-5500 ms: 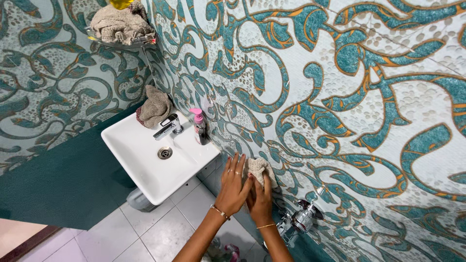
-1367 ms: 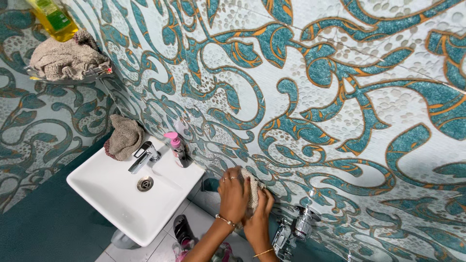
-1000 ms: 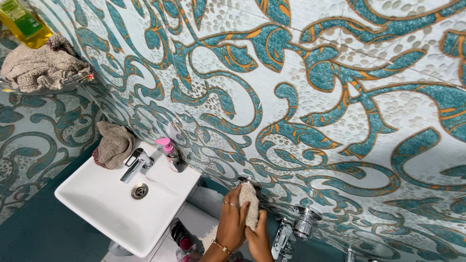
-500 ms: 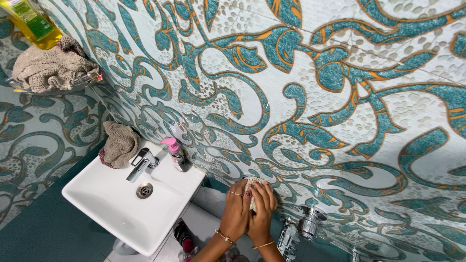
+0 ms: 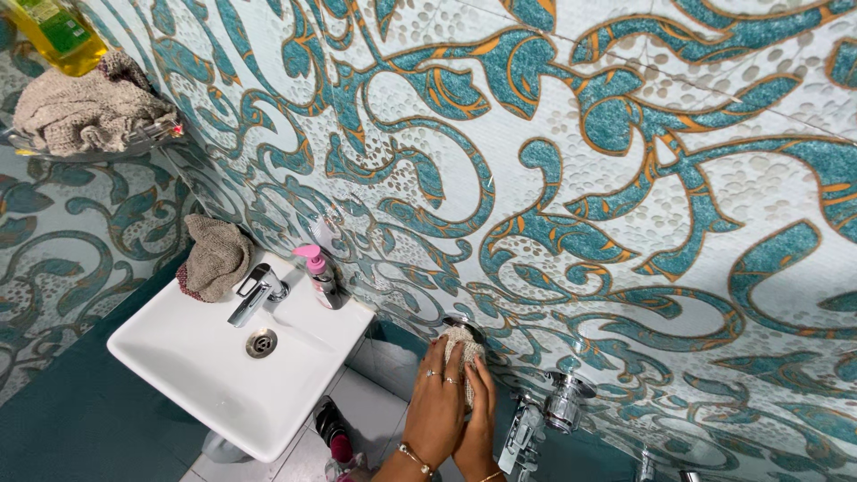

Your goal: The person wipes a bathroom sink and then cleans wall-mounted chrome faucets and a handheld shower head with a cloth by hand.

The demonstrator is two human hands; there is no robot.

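The beige cloth (image 5: 461,344) is mostly covered by the left hand (image 5: 436,409) and right hand (image 5: 477,419); only its top shows. Both forearms are cut off by the bottom edge. The yellow bottle (image 5: 55,34) is cropped at the top-left corner. The chrome valve (image 5: 522,439) runs past the bottom edge.

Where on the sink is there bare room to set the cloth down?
The sink's front rim and basin around the drain are bare. The back ledge is crowded: a brown cloth at the corner, the tap, then the pink pump bottle. Both hands press a beige cloth to the wall.
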